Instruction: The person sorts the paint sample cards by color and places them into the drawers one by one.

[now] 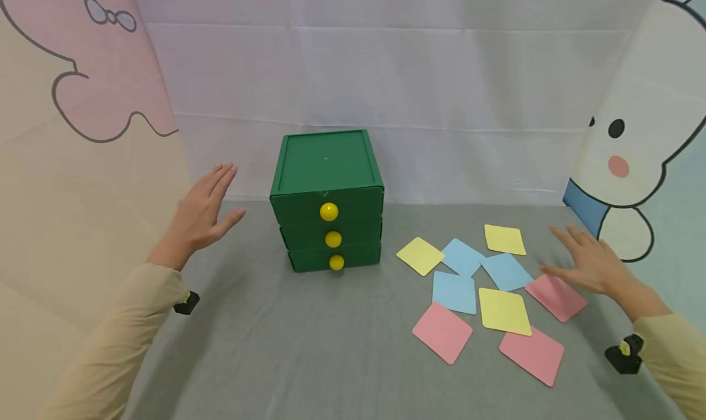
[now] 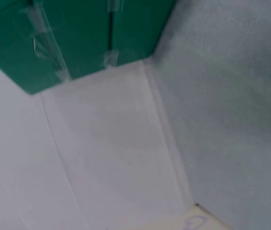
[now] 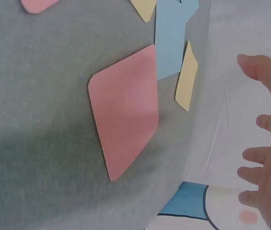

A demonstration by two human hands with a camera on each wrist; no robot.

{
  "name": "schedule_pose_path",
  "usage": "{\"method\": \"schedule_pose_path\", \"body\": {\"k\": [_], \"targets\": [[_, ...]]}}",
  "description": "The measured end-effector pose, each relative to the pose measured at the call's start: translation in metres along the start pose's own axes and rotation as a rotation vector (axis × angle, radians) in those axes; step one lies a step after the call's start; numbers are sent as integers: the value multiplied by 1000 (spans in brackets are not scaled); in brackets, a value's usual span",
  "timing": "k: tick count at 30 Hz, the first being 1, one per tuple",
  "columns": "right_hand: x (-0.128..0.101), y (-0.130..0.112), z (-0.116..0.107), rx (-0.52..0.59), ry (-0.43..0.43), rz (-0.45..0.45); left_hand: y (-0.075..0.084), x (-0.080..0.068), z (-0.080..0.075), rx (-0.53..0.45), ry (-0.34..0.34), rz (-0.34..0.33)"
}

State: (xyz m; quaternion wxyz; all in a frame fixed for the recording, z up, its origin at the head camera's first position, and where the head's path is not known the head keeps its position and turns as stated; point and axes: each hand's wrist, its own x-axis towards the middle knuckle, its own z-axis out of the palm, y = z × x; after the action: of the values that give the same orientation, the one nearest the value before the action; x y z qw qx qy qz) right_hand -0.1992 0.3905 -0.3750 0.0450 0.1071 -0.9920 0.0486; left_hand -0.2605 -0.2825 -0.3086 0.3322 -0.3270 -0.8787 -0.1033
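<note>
My left hand (image 1: 201, 214) is raised to the left of a green drawer box (image 1: 328, 162), its fingers straight and nothing held. Three drawers are stacked in the box, each with a round yellow knob (image 1: 329, 211) at the front, and all are pushed in. On the right, my right hand (image 1: 598, 267) hovers palm down with fingers spread, holding nothing. Nearest to it is a pink card (image 1: 556, 297), which also shows large in the right wrist view. Other pink cards (image 1: 442, 333), blue cards (image 1: 454, 292) and yellow cards (image 1: 504, 311) lie scattered between the box and this hand, some overlapping.
A grey cloth (image 1: 331, 346) covers the table. Behind the box hangs a white curtain (image 1: 419, 76). Printed cartoon panels stand at both sides, with a white figure (image 1: 634, 132) at right. Each sleeve carries a small black wrist device (image 1: 624, 354).
</note>
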Motion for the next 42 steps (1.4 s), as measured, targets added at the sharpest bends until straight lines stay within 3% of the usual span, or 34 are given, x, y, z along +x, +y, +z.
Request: {"method": "schedule_pose_path", "body": {"k": [6,13,20,27,32,42], "targets": [[2,-5,-3,5,-12,-9,20,22,4,-12,-25,108],[3,-12,-6,14,12,-21,23,33,11,-3,-51,153],[4,-18,-10,25,29,-50,25,34,15,61,-93,170],[7,-32,-19,41,41,-73,27,34,17,63,-98,173],[15,-52,-24,86,18,-62,27,34,18,72,-102,169],[36,-106,-32,244,82,-90,25,34,20,77,-76,192]]}}
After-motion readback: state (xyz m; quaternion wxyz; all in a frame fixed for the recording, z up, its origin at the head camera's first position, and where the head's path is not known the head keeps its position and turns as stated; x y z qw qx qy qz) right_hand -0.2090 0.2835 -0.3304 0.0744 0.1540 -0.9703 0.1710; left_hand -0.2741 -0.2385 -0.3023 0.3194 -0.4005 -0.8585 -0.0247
